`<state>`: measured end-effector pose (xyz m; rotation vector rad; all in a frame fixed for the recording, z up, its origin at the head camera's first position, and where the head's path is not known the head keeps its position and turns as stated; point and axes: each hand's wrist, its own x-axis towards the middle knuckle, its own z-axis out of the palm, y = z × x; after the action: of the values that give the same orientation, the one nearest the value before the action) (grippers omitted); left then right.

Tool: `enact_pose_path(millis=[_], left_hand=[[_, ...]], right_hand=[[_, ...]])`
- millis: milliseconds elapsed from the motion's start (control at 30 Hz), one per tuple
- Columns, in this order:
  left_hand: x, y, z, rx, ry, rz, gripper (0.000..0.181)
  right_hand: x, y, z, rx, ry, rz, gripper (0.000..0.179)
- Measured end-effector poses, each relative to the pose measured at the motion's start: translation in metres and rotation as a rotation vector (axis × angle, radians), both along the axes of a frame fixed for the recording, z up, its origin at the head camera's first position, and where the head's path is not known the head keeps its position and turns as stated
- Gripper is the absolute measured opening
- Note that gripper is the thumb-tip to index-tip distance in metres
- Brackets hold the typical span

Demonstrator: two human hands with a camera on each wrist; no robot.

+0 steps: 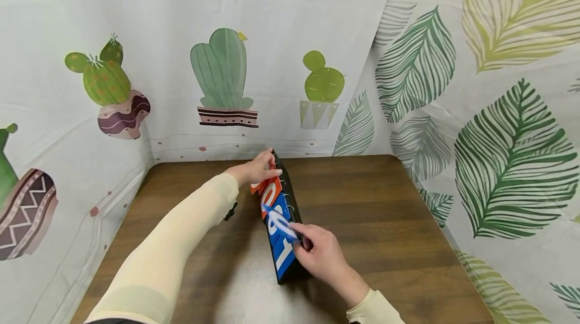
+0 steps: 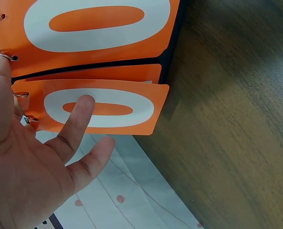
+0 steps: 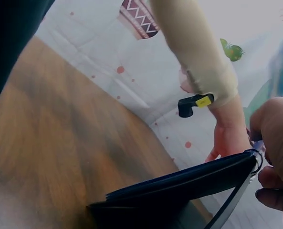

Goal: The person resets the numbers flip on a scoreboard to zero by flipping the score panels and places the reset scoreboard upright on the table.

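Observation:
A black flip scoreboard [image 1: 291, 198] stands like a tent on the table, with ring-bound number cards on its left face. At its far end my left hand [image 1: 254, 169] grips the top edge. In the left wrist view, two of its fingers extend over a small orange card [image 2: 143, 126] showing 0; a larger orange card [image 2: 98, 57] hangs beside it. My right hand [image 1: 323, 251] pinches a blue card [image 1: 280, 223] near the rings, lifted off the face and blurred by motion. Nearest me is a blue card [image 1: 284, 256] with a white 1.
The scoreboard stands on a brown wooden table [image 1: 362, 213]. A white curtain [image 1: 276, 77] printed with cacti hangs behind the table, and a leaf-printed one [image 1: 421, 138] hangs on the right. A small black device [image 3: 185, 107] sits at my left wrist.

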<state>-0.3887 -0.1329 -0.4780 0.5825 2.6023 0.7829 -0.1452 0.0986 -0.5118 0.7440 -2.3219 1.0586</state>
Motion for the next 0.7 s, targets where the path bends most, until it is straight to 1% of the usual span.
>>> enact_pose_path(millis=[33,133,233,400,467,633,700], left_hand=[[-0.001,0.000,-0.001,-0.002,-0.002,0.002,0.039],[-0.005,-0.001,-0.005,0.003,-0.003,0.000,0.037],[-0.007,-0.002,-0.008,0.000,0.000,0.000,0.037],[0.003,-0.001,0.003,0.009,0.011,0.000,0.040],[0.006,-0.001,0.006,0.017,0.013,0.003,0.040],[0.006,-0.002,0.004,0.025,0.012,0.003,0.040],[0.006,-0.002,0.004,0.027,0.007,0.003,0.040]], right_hand=[[0.000,0.000,-0.001,0.028,0.004,0.002,0.037],[0.002,-0.001,-0.004,0.081,0.004,0.000,0.036],[0.003,-0.001,-0.008,0.097,-0.003,-0.011,0.032],[0.004,-0.001,-0.014,0.103,-0.024,-0.033,0.028],[0.004,-0.001,-0.017,0.103,-0.019,-0.039,0.028],[0.004,-0.001,-0.022,0.112,0.008,-0.051,0.028],[0.005,-0.001,-0.023,0.132,0.026,-0.064,0.028]])
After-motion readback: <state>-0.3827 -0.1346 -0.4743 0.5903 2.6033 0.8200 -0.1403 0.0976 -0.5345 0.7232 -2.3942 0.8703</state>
